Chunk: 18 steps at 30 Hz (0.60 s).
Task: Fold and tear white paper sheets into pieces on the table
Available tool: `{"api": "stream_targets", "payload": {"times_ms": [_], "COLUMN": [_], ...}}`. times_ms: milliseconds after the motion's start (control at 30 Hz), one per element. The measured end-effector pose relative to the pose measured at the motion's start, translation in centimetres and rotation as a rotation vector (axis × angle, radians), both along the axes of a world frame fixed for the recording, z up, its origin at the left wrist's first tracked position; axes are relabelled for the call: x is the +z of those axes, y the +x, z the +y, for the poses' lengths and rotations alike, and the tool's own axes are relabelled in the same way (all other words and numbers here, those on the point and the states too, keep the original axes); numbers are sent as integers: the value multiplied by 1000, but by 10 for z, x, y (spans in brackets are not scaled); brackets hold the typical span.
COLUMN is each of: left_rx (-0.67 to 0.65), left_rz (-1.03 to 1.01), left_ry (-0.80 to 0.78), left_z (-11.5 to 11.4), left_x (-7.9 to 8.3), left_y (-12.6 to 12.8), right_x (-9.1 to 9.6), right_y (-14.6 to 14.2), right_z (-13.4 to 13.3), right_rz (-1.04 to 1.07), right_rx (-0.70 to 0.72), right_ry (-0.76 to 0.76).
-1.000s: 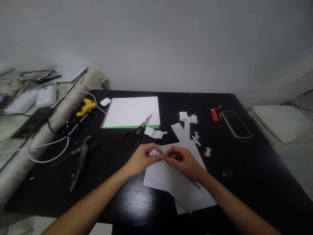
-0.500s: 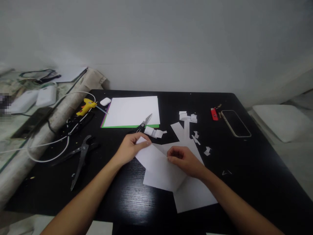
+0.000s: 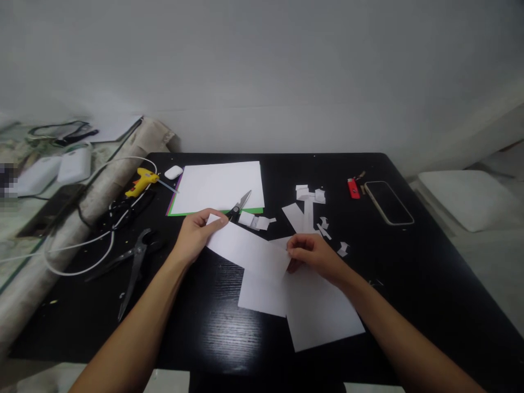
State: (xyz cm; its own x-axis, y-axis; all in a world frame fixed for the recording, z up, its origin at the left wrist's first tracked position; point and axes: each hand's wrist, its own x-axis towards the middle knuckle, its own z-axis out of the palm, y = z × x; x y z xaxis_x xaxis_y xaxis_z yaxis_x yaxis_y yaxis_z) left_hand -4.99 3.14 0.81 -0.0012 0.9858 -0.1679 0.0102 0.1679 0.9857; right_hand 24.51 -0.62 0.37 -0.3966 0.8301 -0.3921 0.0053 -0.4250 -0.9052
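A white strip of paper point(image 3: 248, 248) is held up at a slant between my two hands. My left hand point(image 3: 200, 232) pinches its upper left end, thumb on top. At its lower right end, the curled fingers of my right hand point(image 3: 311, 255) grip the edge. Beneath the strip, larger white paper sheets point(image 3: 323, 311) lie overlapping on the black table. Black-handled scissors point(image 3: 239, 206) rest just beyond my left hand, partly on a stack of paper point(image 3: 221, 185). Folded paper pieces point(image 3: 256, 220) lie beside the scissors.
A yellow glue gun point(image 3: 141, 183), large black shears point(image 3: 137, 262) and a white cable point(image 3: 112, 240) occupy the left side. More folded paper point(image 3: 310, 194) and scraps point(image 3: 343, 249) lie toward the right. Farther right are a red lighter point(image 3: 353, 188) and a phone point(image 3: 388, 203).
My left hand has moved left and slightly up with its end of the paper. The sheet, broader before, now shows as a narrower strip stretched between both hands. My right hand has shifted slightly right.
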Motion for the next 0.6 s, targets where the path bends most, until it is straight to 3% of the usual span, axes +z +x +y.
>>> {"api": "stream_targets", "payload": {"times_ms": [333,500,600], "left_rx": [112,-30,-133], "left_rz": [-30,-83,-127], "left_ry": [44,18,2], "left_z": [2,-3,-7], "left_x": [-1,-2,-4], "left_y": [-3,4,8], "right_x": [4,1,-1], "right_y": [6,-1,-4], "right_z": [2,-2,-6], "right_rz": [36,-46,-171], "right_rx": [-27,-206,-196], "right_ry": [30,304,501]}}
